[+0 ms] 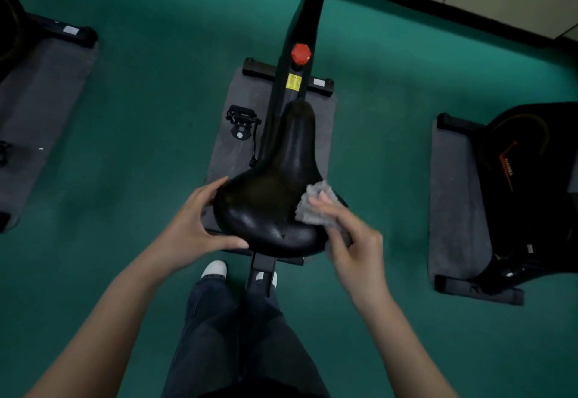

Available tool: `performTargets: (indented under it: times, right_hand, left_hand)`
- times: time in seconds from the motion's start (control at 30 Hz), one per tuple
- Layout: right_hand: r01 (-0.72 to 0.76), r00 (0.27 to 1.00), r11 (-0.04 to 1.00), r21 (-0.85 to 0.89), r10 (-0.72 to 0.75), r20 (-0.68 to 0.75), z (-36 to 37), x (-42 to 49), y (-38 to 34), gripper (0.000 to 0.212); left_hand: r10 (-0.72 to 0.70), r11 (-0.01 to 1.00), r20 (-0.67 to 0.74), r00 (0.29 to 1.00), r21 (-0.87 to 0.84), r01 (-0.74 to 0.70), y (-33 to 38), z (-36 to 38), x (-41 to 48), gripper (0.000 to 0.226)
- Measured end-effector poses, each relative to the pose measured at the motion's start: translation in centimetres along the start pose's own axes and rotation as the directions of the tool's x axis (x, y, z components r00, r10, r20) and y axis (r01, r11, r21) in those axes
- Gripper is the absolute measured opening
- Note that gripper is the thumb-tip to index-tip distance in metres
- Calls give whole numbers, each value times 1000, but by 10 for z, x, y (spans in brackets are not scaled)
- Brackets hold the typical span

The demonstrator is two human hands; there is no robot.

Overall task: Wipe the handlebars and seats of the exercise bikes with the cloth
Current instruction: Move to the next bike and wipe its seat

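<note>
A black bike seat fills the middle of the head view, its narrow nose pointing away from me. My left hand grips the seat's left rear edge, thumb under the rim. My right hand presses a crumpled grey cloth against the seat's right rear side. The bike's black frame runs away from the seat, with a red knob and a yellow label on it. The handlebars are out of view.
The bike stands on a grey mat over green floor; a black pedal sticks out left. Other bikes on mats stand at the left and right. My legs and white shoes are just behind the seat.
</note>
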State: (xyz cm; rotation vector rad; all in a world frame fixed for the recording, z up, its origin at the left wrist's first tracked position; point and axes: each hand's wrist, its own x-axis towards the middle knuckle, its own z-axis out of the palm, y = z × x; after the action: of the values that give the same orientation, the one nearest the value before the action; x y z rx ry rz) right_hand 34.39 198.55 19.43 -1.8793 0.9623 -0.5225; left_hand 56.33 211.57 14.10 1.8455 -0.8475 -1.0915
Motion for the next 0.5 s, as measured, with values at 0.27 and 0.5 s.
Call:
performTargets:
  times: [0.27, 0.5]
  right_hand:
    - [-172, 906, 930, 326, 279, -319, -20, 15, 18, 25]
    - [-134, 861, 884, 448, 327, -388, 23, -13, 12, 41]
  left_hand:
    - [-7, 1000, 12, 1000, 11, 7, 2, -1, 0, 104]
    - [-11, 1000, 4, 1000, 25, 11, 2, -2, 1, 103]
